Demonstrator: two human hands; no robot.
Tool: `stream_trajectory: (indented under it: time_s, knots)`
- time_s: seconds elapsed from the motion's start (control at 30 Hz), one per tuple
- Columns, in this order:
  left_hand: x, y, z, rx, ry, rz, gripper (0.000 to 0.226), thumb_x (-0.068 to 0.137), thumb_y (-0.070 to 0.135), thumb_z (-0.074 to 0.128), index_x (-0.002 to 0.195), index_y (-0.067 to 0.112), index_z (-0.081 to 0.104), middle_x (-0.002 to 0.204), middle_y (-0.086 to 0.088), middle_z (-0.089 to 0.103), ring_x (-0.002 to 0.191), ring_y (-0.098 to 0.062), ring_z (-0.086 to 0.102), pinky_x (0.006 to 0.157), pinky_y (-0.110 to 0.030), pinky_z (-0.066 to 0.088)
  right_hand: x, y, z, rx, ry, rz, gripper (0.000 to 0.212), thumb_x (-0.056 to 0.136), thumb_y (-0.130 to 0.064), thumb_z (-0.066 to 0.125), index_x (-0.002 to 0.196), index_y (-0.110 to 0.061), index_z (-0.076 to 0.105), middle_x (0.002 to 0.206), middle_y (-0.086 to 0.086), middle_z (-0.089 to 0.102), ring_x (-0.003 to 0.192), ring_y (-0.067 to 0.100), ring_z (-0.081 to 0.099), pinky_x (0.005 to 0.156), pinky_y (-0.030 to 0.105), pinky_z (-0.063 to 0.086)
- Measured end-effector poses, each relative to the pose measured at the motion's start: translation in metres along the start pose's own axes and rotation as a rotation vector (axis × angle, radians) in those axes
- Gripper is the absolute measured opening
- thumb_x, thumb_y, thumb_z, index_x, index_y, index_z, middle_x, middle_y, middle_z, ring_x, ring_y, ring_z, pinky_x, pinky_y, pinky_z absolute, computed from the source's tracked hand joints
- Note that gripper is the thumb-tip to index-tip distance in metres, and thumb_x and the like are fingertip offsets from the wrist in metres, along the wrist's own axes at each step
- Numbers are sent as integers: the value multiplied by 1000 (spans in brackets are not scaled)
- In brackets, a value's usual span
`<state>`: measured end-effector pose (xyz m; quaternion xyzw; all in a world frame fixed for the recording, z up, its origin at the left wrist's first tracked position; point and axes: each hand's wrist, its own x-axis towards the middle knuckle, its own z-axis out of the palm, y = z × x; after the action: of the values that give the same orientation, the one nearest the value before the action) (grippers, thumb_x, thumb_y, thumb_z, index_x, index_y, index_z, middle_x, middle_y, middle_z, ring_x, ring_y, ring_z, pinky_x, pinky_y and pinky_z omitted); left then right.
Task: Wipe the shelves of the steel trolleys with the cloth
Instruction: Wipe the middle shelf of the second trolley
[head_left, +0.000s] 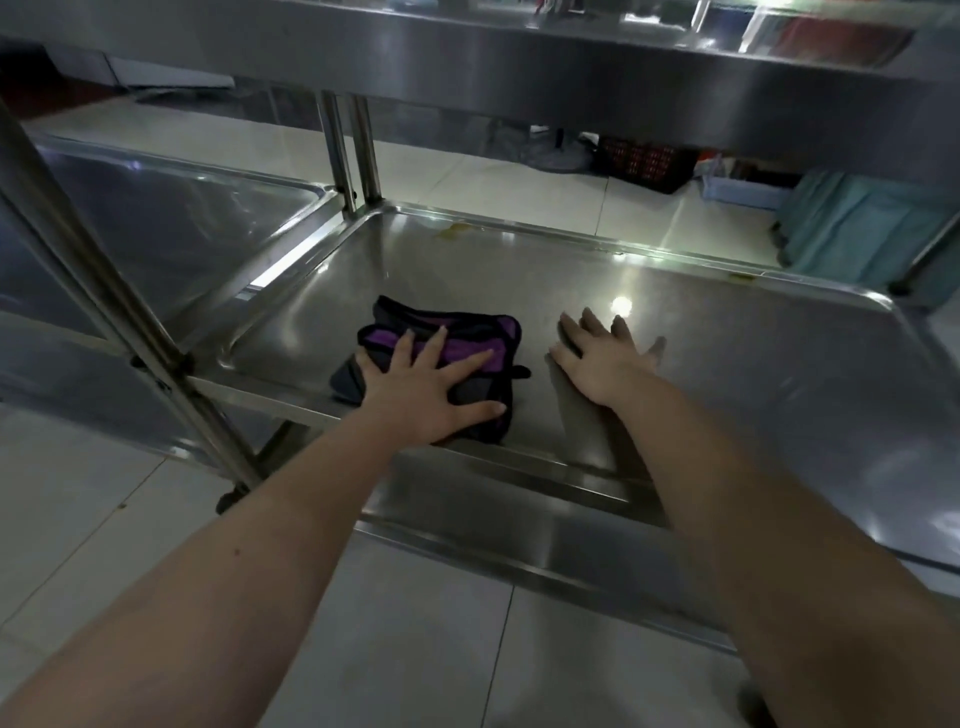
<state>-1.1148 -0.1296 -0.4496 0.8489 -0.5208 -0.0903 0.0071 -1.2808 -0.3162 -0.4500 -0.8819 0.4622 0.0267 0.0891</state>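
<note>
One folded purple-and-black cloth (467, 327) lies centre frame on the steel trolley shelf (727, 364). Two hands: left hand (431, 384) presses it, fingers spread; right hand (602, 358) rests flat beside it.

Pale glossy floor tiles (93, 530) — dark crate (644, 162) beyond

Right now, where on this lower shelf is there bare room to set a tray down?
Widest bare patch: right of the right hand, out to the shelf rim. Also a band between the cloth and the far rim, where a yellowish smear sits. Crowded: near-left corner, where the left hand presses the cloth. The neighbouring shelf at left looks bare too.
</note>
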Motion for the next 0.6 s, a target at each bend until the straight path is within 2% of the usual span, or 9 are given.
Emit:
stream_trajectory:
  time_s: [0.2,0.4,0.5,0.6]
  knots:
    - [1,17,-4,4,-39,-24,97,44,104,0,136,72,-4,163,11,-12,149,-33,-10,104,-75,-9,-59,-9,22,-49,30,10,54,102,-50,7,154,-43,-3,163,-13,-8,150,28,-9,114,61,-8]
    - [0,42,2,9,-11,42,95,47,103,4,136,72,-1,164,12,-7,149,-31,-10,103,-74,-13,-56,-4,20,-10,66,27,53,102,-51,13,153,-46,3,163,-15,-3,151,23,-6,117,56,-8]
    - [4,-7,-9,-6,-13,9,99,47,105,12,139,70,5,163,14,-4,150,-24,-7,108,-72,-8,-57,-1,21,11,89,7,52,101,-53,13,153,-47,7,164,-14,1,151,23,-2,117,56,-5]
    - [2,-84,-25,-2,-35,-104,98,50,103,19,141,68,5,163,15,-4,150,-22,-5,110,-71,-3,-55,-1,20,8,107,3,52,101,-54,13,153,-47,9,164,-13,4,151,23,0,117,57,-3]
